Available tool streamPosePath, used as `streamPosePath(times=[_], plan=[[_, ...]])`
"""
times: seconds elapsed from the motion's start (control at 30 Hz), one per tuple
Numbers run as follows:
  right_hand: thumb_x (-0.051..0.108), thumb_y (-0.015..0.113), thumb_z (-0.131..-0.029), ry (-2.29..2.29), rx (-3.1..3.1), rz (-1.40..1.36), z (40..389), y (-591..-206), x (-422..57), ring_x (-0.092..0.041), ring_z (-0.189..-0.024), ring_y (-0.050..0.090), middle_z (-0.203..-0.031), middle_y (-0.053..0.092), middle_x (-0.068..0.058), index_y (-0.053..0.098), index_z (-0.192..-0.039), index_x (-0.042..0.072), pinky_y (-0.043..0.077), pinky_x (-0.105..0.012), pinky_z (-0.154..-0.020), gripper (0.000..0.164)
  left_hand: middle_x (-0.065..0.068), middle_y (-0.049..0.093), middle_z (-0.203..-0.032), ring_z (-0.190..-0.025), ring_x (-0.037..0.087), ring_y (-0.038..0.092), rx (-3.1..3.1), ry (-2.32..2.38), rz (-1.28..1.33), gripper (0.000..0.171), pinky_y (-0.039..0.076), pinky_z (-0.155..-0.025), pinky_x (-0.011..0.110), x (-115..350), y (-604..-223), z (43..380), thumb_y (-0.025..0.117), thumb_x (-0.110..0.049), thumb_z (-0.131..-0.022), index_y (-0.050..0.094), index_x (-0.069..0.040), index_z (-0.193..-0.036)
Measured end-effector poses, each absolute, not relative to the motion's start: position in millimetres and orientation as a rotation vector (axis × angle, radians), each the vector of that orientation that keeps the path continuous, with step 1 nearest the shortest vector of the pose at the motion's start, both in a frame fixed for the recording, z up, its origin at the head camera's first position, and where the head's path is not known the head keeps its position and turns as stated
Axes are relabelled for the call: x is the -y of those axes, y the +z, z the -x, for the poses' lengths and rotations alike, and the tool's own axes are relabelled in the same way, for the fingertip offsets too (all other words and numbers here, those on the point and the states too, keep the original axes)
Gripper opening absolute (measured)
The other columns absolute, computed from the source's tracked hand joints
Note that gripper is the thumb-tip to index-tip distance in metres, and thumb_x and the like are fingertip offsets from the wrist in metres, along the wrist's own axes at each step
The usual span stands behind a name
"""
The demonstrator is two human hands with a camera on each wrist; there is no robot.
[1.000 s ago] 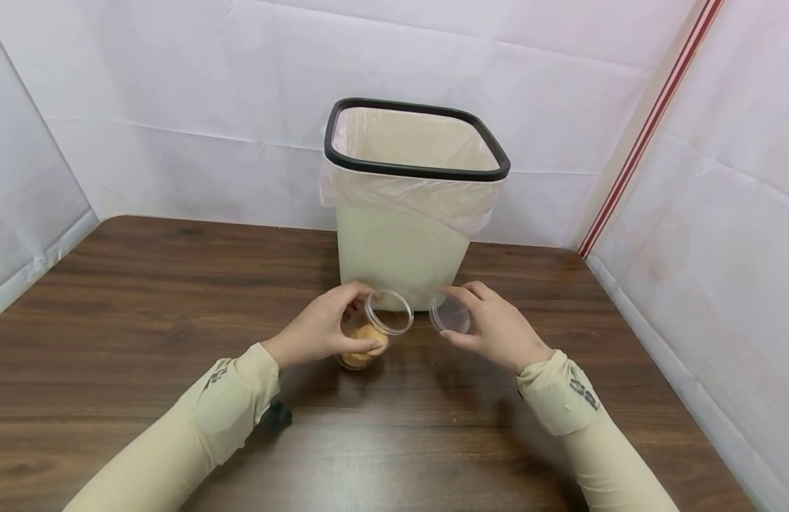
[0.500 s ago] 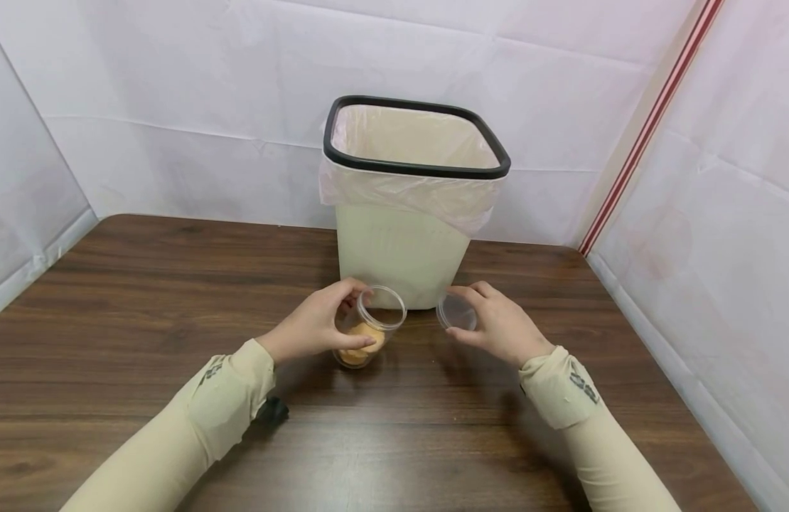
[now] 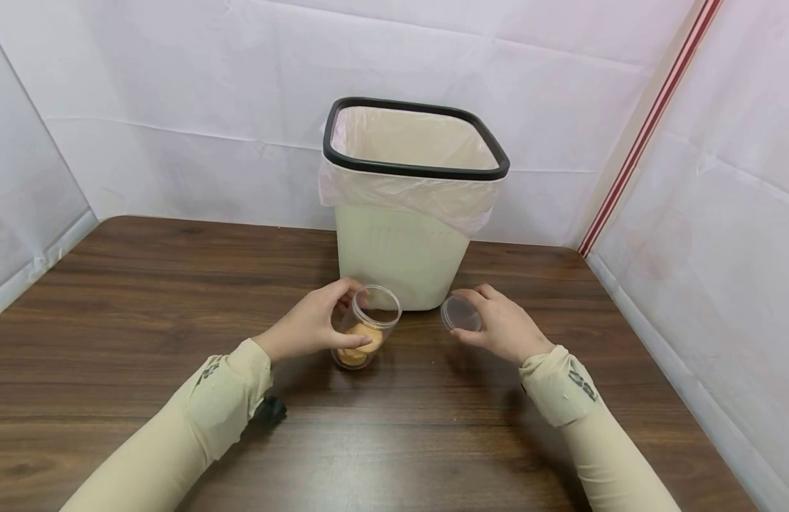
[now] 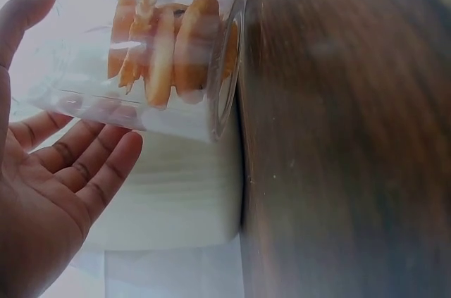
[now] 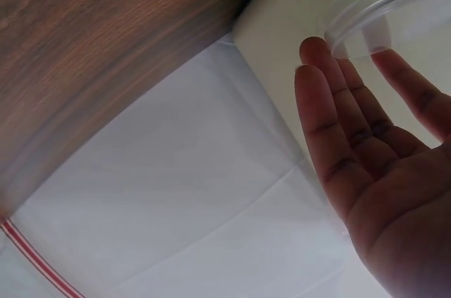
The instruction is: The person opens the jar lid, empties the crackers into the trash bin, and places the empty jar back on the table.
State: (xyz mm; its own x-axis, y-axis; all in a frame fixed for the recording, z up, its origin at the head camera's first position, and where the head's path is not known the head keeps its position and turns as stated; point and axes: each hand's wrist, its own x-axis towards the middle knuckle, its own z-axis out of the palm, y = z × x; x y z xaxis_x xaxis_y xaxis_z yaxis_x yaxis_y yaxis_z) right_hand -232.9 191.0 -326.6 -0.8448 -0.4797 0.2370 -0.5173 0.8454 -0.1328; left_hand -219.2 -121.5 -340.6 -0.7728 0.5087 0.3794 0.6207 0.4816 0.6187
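Note:
My left hand [image 3: 308, 327] holds a clear plastic jar [image 3: 383, 324], thumb on the near side and fingers behind. The jar's top is uncovered, and it leans slightly to the right in the head view. Several orange-yellow slices [image 4: 197, 48], perhaps biscuits or bread, lie stacked in its lower part. Its base [image 4: 229, 79] is at or just above the table; I cannot tell whether it touches. To the right, my right hand [image 3: 506, 328] pinches a round clear lid [image 3: 462, 314] by its edge, apart from the jar. The lid [image 5: 384, 5] also shows in the right wrist view.
A pale bin [image 3: 401, 249] with a black rim [image 3: 416, 170] and a pinkish plastic liner [image 3: 401, 193] stands right behind both hands. The dark wooden table [image 3: 394, 441] has white sheeting [image 3: 209, 107] around it. A small black object [image 3: 270, 412] shows beneath the left sleeve.
The jar has moved a little left and stands more upright. The lid has shifted right with my right hand, so the gap between jar and lid is wider.

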Motion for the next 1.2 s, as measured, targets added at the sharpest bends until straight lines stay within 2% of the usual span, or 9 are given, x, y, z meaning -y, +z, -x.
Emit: streamPosePath(times=[0.23, 0.6, 1.2], plan=[[0.035, 0.076, -0.079, 0.282, 2.880, -0.748, 236.1, -329.8, -195.7, -0.024, -0.094, 0.062, -0.116, 0.059, -0.014, 0.056, -0.131, 0.010, 0.053, -0.042, -0.081, 0.061, 0.010, 0.063, -0.106, -0.095, 0.017, 0.060, 2.585, -1.175, 0.993, 0.054, 0.051, -0.085, 0.034, 124.5, -341.7, 221.6, 0.082, -0.023, -0.074, 0.054, -0.004, -0.116], [0.035, 0.077, -0.077, 0.263, 2.935, -0.721, 242.3, -335.4, -201.9, -0.021, -0.086, 0.060, -0.103, 0.060, -0.012, 0.058, -0.130, 0.009, 0.053, -0.041, -0.078, 0.062, 0.008, 0.066, -0.108, -0.096, 0.017, 0.060, 2.601, -1.187, 0.990, 0.054, 0.051, -0.087, 0.035, 129.3, -341.8, 224.8, 0.082, -0.022, -0.073, 0.053, -0.004, -0.116], [0.038, 0.077, -0.078, 0.190, 3.044, -0.692, 247.6, -341.2, -208.8, -0.025, -0.092, 0.061, -0.108, 0.060, -0.016, 0.057, -0.131, 0.006, 0.052, -0.044, -0.082, 0.065, 0.008, 0.066, -0.109, -0.095, 0.015, 0.060, 2.630, -1.193, 1.008, 0.053, 0.051, -0.084, 0.040, 135.1, -342.4, 227.9, 0.082, -0.023, -0.073, 0.052, -0.008, -0.113]])
